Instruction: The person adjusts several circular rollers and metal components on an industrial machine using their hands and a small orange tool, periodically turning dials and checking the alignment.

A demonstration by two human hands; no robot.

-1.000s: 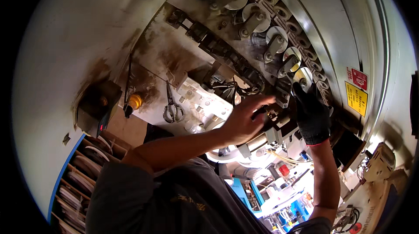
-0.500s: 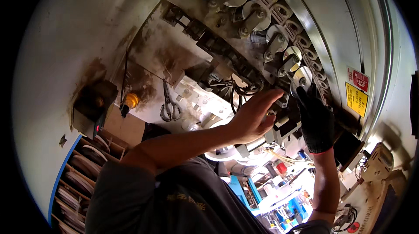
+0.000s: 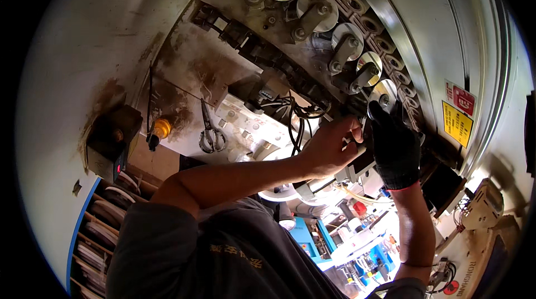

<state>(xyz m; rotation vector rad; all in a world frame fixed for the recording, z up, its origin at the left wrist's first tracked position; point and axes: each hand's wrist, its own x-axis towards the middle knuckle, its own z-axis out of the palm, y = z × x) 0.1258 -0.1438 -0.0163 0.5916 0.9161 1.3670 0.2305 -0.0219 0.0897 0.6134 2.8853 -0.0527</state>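
My bare left hand [image 3: 330, 148] is in the middle of the machine with its fingers curled and the thumb drawn toward them. Whatever lies between the fingertips is too dark and small to make out. Close on its right, my right hand [image 3: 395, 151] wears a black glove with a red cuff edge. Its fingers point upward, stretched and somewhat apart, against the lower edge of a shiny metal roller [image 3: 384, 93]; part of them is lost in shadow. Dark machine parts fill the gap between both hands. Black cables [image 3: 297, 117] loop just above my left hand.
More metal rollers on arms [image 3: 318, 11] run diagonally toward the upper left, beside a chain-like track [image 3: 371, 25]. Scissors [image 3: 211, 133] lie on the stained panel near an orange knob [image 3: 162, 128]. A metal rail and a cover with yellow label [image 3: 456, 124] border the right.
My left hand's fingers have curled in from a stretched position. My gloved right hand has shifted slightly left. The whole view has moved a little.
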